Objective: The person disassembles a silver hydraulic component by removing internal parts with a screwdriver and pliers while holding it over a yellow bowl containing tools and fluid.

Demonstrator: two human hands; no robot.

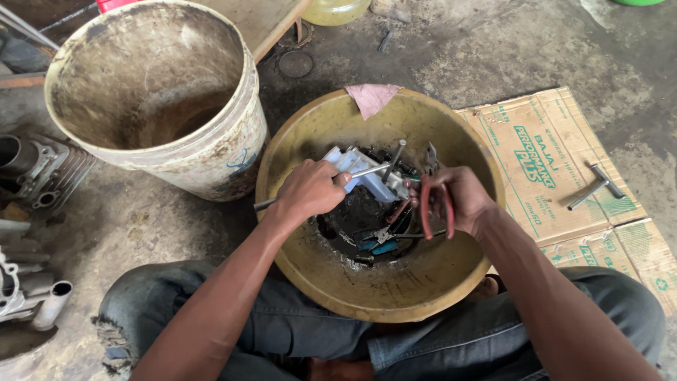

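Observation:
A wide, dirty yellow basin (331,282) sits on the floor between my knees, with dark oily residue and small tools at its bottom. My left hand (307,192) grips a long metal rod tool (370,171) that crosses over a white plastic part (367,176) in the basin. My right hand (458,196) holds red-handled pliers (437,204), jaws pointing towards the white part. A blue-handled tool (377,245) lies in the basin's bottom. A pink rag (371,97) hangs over the far rim.
A large grimy white bucket (155,99) stands at the upper left. Flattened cardboard (557,169) lies to the right with a metal T-wrench (598,187) on it. Engine parts (35,173) and metal pieces (28,296) lie at the left edge.

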